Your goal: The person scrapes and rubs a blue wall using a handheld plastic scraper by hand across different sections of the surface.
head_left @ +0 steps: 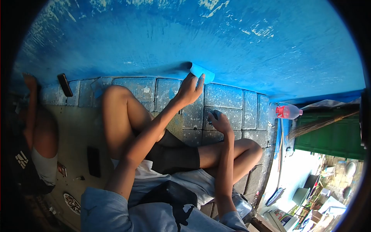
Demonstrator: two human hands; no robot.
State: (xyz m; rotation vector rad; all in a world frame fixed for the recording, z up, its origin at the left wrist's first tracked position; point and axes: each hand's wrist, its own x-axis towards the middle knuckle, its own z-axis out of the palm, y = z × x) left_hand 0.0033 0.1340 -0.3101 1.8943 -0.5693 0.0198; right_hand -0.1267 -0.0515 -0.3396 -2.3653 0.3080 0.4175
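Note:
My left hand (189,89) pinches a blue curled sheet (202,72) that looks like sandpaper, holding it against the low part of the blue wall (162,42). The sheet has one dark curled edge at its upper left. My right hand (220,122) hovers over the paving blocks (223,96), above my bent right leg. Its fingers are curled in around something dark and small that I cannot make out. Pale scraped patches show on the wall, and specks of paint lie over the blocks.
Another person (42,135) sits at the left with a hand near the wall. A dark phone-like object (65,85) leans there; another dark slab (93,161) lies on the floor near a bowl (72,203). At right are a bottle with a red label (286,112) and a broom (324,123).

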